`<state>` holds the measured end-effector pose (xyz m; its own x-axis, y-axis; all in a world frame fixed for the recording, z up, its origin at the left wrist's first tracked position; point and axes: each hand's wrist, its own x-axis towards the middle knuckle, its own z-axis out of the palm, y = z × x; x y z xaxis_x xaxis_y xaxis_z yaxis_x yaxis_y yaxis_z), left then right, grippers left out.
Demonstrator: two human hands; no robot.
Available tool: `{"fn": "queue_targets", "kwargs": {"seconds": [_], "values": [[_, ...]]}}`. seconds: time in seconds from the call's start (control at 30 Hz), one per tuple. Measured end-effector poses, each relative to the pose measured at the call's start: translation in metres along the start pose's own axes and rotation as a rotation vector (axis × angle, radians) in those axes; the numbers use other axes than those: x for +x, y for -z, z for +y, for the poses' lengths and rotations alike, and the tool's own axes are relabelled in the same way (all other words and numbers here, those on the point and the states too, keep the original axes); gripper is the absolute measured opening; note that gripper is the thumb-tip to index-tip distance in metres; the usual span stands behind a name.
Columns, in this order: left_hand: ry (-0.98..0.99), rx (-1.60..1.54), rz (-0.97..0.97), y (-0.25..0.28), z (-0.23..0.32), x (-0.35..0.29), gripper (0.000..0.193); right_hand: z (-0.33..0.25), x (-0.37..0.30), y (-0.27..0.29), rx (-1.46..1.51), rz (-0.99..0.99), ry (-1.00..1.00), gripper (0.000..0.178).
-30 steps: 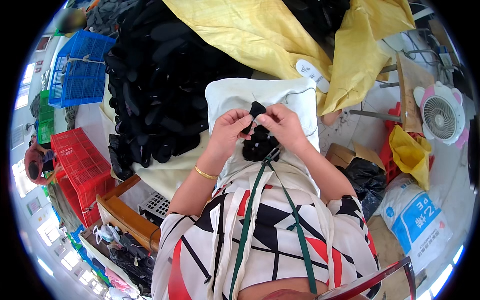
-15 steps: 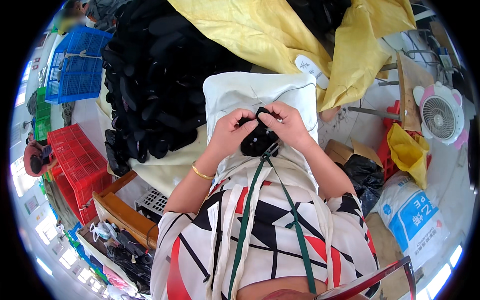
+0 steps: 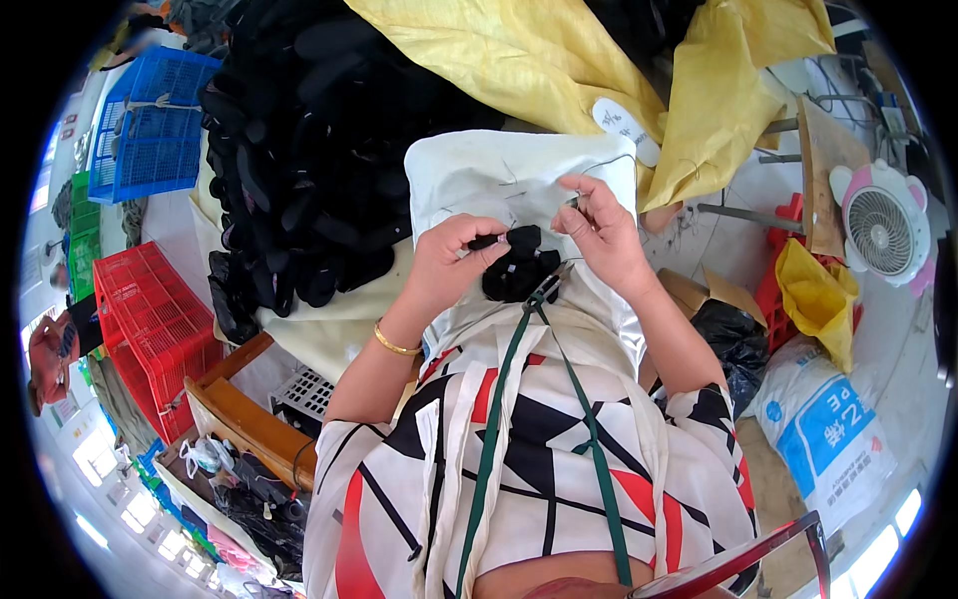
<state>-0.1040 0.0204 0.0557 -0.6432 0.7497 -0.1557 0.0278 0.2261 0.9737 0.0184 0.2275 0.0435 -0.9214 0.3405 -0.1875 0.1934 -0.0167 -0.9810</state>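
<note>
My left hand pinches a small black fabric piece between thumb and fingers above my lap. To its right my right hand is raised, apart from the piece, its thumb and fingers curled together; something small and dark may be between them, too small to name. Below the hands a clump of black fabric pieces lies on a white sheet over my lap. Metal thread snips hang on a green cord at the clump's near edge. Thin dark thread ends are scattered on the sheet.
A large heap of black shoe-like pieces fills the far left. Yellow sacking with a white insole shape lies beyond. Blue and red crates stand left; a pink-white fan and printed white sack stand right.
My right hand has parted from the left, moving up and right off the black piece. My left hand stays nearly in place, still pinching it. A person at far left has shifted.
</note>
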Motion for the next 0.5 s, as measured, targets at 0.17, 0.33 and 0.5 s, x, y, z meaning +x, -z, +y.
{"fn": "queue_targets", "kwargs": {"seconds": [0.17, 0.33, 0.5], "values": [[-0.294, 0.420, 0.030, 0.001, 0.010, -0.003, 0.026, -0.032, -0.007, 0.013, -0.172, -0.223, 0.008, 0.030], [-0.364, 0.472, 0.002, 0.001, 0.005, -0.004, 0.027, -0.036, -0.014, 0.008, 0.137, -0.363, -0.044, 0.028], [-0.407, 0.441, -0.041, -0.003, 0.012, -0.004, 0.026, -0.026, -0.015, 0.006, 0.471, -0.467, -0.312, 0.018]]}}
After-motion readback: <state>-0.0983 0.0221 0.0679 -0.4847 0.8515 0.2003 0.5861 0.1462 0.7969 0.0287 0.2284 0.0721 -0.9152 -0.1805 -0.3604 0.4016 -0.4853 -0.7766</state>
